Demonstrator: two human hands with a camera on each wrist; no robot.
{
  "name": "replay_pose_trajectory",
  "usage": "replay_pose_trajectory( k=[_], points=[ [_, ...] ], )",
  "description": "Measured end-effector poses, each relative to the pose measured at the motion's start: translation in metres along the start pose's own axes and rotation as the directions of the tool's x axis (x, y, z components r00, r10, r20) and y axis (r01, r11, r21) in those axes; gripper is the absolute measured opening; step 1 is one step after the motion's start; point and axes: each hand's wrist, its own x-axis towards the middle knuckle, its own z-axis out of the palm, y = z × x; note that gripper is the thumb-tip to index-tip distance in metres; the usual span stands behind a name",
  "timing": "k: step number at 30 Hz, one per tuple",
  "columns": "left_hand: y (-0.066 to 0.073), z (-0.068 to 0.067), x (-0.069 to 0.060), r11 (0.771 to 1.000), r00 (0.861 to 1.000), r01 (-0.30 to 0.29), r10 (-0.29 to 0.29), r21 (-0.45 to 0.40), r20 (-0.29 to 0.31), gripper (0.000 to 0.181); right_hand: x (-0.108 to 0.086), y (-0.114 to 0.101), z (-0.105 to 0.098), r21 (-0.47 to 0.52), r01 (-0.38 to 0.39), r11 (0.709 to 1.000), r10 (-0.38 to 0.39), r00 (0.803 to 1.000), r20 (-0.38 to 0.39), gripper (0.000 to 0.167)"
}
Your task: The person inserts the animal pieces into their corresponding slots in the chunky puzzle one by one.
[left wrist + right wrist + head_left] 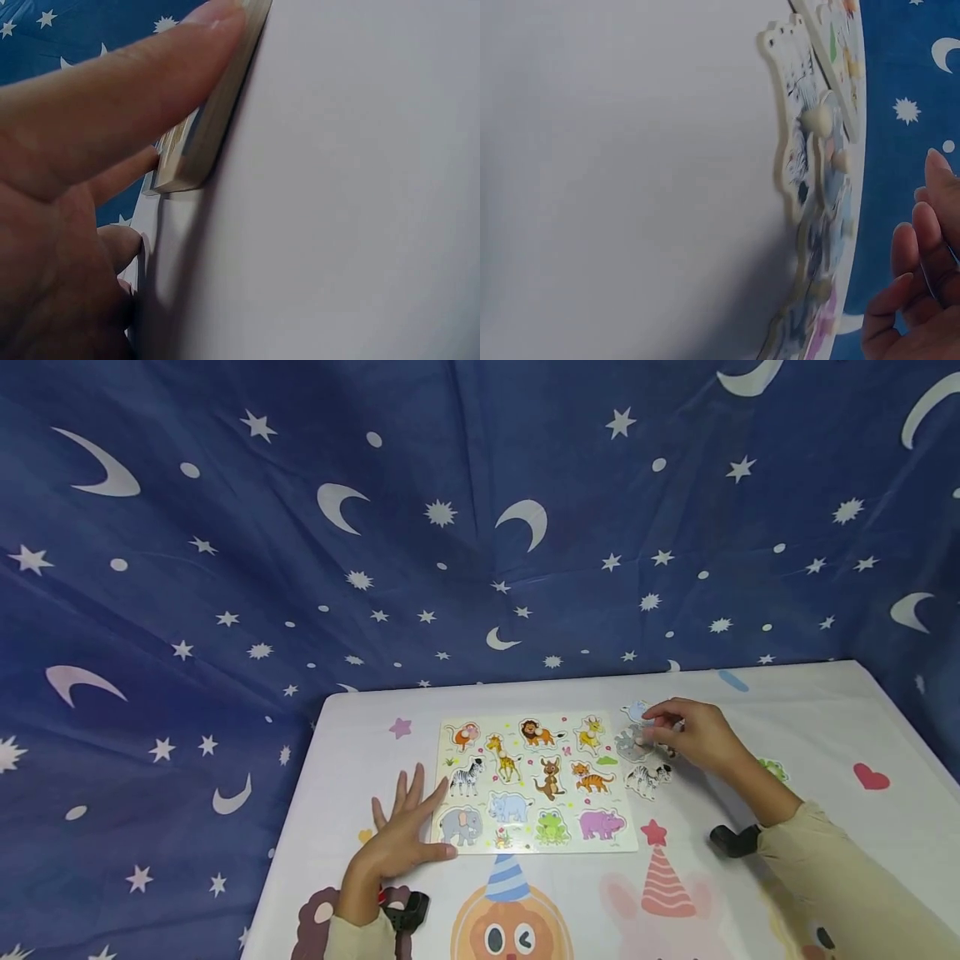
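A wooden animal puzzle board [632, 843] lies on the table, showing a giraffe, a lion, a kangaroo and several other animals. My left hand [401, 837] is spread at its lower left corner, the thumb [150, 82] along the front edge and the index finger at the left side. Beyond the board's right side, my right hand [701, 735] hovers over loose knobbed pieces, fingers bent loosely and nothing visible between them. Nearest its fingertips is a grey elephant piece [628, 745]. A zebra piece [802, 82] lies just in front, and a pale blue piece [634, 710] behind.
A green piece [772, 768] is partly hidden behind the right forearm. More pieces, one of them purple [826, 319], lie under the right hand. The white tablecloth [360, 735] carries printed cartoon figures, and a blue star-and-moon curtain [450, 568] hangs behind the table.
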Motion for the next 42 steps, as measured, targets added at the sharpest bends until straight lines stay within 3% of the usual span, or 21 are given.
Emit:
replay_pose_trajectory(
  k=[7,19,29,42],
  points=[
    [0.000,-0.002,-0.002,1.000,1.000,0.007,-0.007,-0.010,0.012,0.107,-0.017,0.011,-0.006,-0.039,0.010,0.999,-0.010,1.000,-0.007,0.023],
    [0.001,-0.003,-0.002,1.000,1.000,0.005,-0.005,-0.003,0.007,0.107,-0.040,0.020,0.015,-0.008,0.017,1.000,-0.017,0.999,0.052,0.023],
    [0.005,-0.003,-0.002,1.000,1.000,0.007,-0.007,-0.006,0.000,0.107,-0.042,0.018,0.020,-0.057,0.063,0.996,-0.059,0.996,0.067,0.019],
    [0.005,-0.003,-0.002,1.000,1.000,-0.004,0.004,-0.017,-0.001,0.108,-0.040,0.018,0.021,-0.125,0.050,0.991,-0.038,0.995,0.094,0.020]
  ],
)
